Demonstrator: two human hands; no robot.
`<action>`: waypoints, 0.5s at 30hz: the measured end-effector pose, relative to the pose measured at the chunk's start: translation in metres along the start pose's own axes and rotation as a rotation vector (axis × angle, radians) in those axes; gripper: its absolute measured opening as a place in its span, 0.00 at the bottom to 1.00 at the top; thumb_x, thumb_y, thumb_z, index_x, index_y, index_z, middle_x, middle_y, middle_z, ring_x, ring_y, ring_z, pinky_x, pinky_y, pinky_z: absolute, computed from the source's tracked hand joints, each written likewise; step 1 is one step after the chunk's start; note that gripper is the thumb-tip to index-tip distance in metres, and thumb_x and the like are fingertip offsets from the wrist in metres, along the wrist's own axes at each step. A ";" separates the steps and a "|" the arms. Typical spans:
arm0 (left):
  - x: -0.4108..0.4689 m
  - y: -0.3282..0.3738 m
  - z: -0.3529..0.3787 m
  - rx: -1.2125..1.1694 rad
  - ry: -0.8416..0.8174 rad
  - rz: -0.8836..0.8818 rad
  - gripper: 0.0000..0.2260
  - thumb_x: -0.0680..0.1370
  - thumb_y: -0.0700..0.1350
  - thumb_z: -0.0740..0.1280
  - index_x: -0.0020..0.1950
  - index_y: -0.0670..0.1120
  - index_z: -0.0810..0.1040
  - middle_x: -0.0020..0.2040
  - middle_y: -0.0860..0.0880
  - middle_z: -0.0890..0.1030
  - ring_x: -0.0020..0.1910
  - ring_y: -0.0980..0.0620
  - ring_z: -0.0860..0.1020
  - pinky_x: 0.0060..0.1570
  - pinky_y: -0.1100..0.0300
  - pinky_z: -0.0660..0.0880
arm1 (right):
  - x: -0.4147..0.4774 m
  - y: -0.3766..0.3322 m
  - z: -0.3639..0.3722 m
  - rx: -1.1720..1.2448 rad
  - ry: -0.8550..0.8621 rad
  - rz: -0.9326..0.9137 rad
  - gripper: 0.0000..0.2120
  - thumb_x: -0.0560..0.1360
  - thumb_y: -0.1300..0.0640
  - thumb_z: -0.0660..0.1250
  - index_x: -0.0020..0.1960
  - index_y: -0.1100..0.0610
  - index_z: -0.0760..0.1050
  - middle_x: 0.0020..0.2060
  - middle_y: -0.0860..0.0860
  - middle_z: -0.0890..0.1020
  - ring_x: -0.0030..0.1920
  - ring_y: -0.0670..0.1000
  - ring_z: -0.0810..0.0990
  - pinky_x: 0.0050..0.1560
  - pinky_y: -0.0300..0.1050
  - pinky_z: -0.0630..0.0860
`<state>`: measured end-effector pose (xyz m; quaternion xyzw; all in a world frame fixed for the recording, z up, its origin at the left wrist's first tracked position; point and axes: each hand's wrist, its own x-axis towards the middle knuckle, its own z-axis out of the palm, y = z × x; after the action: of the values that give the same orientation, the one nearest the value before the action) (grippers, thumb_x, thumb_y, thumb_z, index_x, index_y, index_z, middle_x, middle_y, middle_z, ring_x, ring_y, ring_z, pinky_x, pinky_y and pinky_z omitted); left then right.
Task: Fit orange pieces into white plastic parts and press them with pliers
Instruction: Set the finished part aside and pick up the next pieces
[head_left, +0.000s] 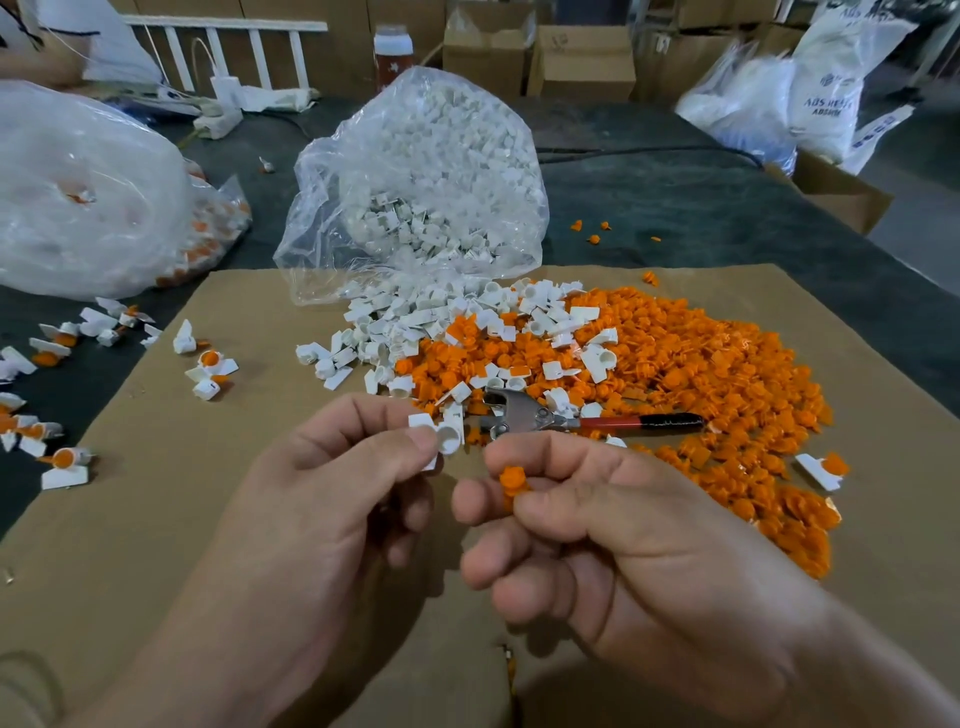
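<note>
Brown cardboard sheet (156, 509) spread under both hands over a dark table cover (675, 208). Bare cardboard to the left of the left hand (322, 499) and below both wrists; left edge of the sheet slanting away past scattered assembled parts (208, 364). Ahead and to the right of the right hand (613, 530), little free room: a wide pile of orange pieces (701, 374), with a heap of white parts (415, 327) spilling from a clear bag (431, 171) straight ahead. Second clear bag (78, 197) far left, cut off by the frame.

Pliers (545, 418) lying just beyond the fingertips, red-and-black handle pointing right, metal head partly buried among white parts; jaw state hard to make out. Both forearms cut off at the bottom edge. Cardboard boxes (582, 62) and white sacks (826, 88) at the back, print blurred.

Left hand raised, thumb and forefinger pinching a white plastic part (447, 439), round cup showing, other fingers loosely curled. Right hand beside it, thumb and forefinger pinching an orange piece (513, 480), lower end hidden behind the fingers, remaining fingers curled under. Hands close together, with a narrow gap between orange piece and white plastic part.
</note>
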<state>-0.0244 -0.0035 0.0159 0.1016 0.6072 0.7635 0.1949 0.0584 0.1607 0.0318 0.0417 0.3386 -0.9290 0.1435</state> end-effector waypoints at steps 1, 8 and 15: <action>0.000 -0.001 0.000 -0.004 -0.002 -0.007 0.12 0.59 0.50 0.76 0.37 0.47 0.83 0.29 0.45 0.75 0.26 0.54 0.72 0.20 0.64 0.66 | 0.000 0.000 0.000 0.013 -0.022 -0.007 0.12 0.74 0.71 0.62 0.57 0.65 0.74 0.44 0.65 0.82 0.38 0.60 0.85 0.33 0.45 0.82; -0.001 0.001 0.003 0.025 -0.006 0.006 0.12 0.58 0.52 0.75 0.36 0.47 0.82 0.29 0.44 0.75 0.24 0.53 0.71 0.19 0.63 0.66 | 0.001 0.000 -0.004 -0.004 -0.112 -0.059 0.12 0.77 0.68 0.62 0.58 0.62 0.79 0.46 0.62 0.82 0.39 0.56 0.85 0.35 0.44 0.82; -0.003 0.001 0.005 0.088 0.019 0.031 0.04 0.66 0.46 0.72 0.38 0.47 0.81 0.32 0.44 0.78 0.25 0.53 0.74 0.21 0.64 0.68 | 0.004 0.009 -0.008 -0.588 0.201 -0.273 0.11 0.76 0.58 0.65 0.54 0.45 0.78 0.43 0.54 0.84 0.36 0.60 0.84 0.33 0.54 0.81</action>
<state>-0.0199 -0.0008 0.0180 0.1121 0.6404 0.7400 0.1725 0.0570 0.1579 0.0197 0.0441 0.6070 -0.7934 -0.0104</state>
